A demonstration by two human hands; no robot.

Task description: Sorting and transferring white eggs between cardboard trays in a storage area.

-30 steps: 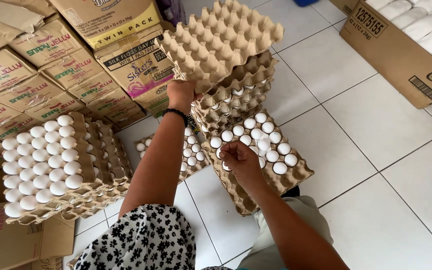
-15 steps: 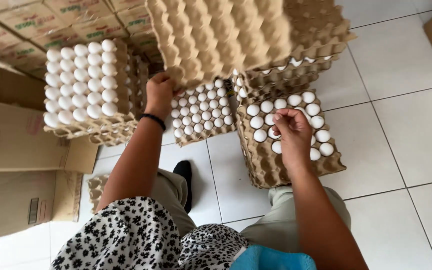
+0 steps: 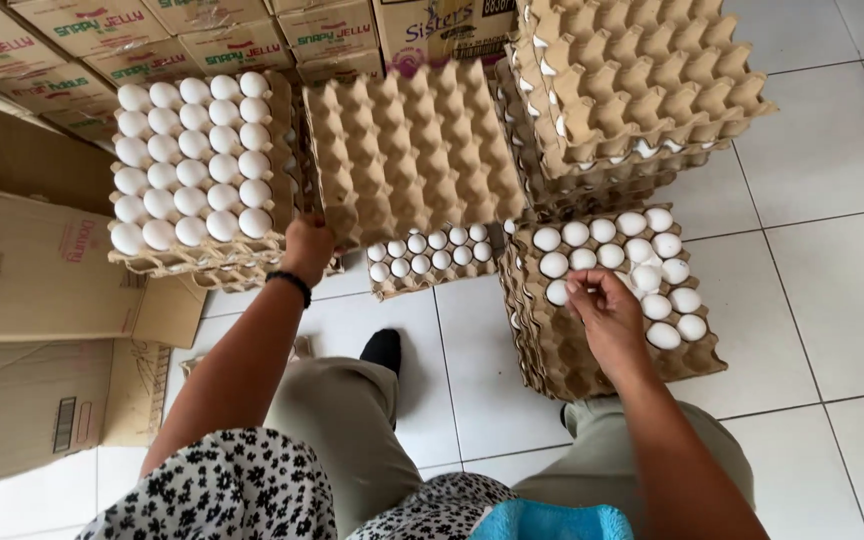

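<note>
1. The left hand (image 3: 307,245) has its grip clamped on the near corner of an empty cardboard egg tray (image 3: 407,150), holding it tilted up off the floor.
2. This lifted tray hangs over a lower tray of white eggs (image 3: 432,258) on the tiled floor (image 3: 822,300), partly hiding it.
3. The right hand (image 3: 607,310) rests on the half-filled egg tray (image 3: 602,350) at the right, fingertips pinched together on a white egg (image 3: 559,292) at its left edge.
4. That tray tops a short stack and holds eggs in its far half; its near cups are bare.
5. A full tray of white eggs (image 3: 192,160) sits on a stack at the left, beside cardboard boxes (image 3: 22,270).
6. A tall stack of empty trays (image 3: 632,80) stands behind the right-hand tray.
</note>
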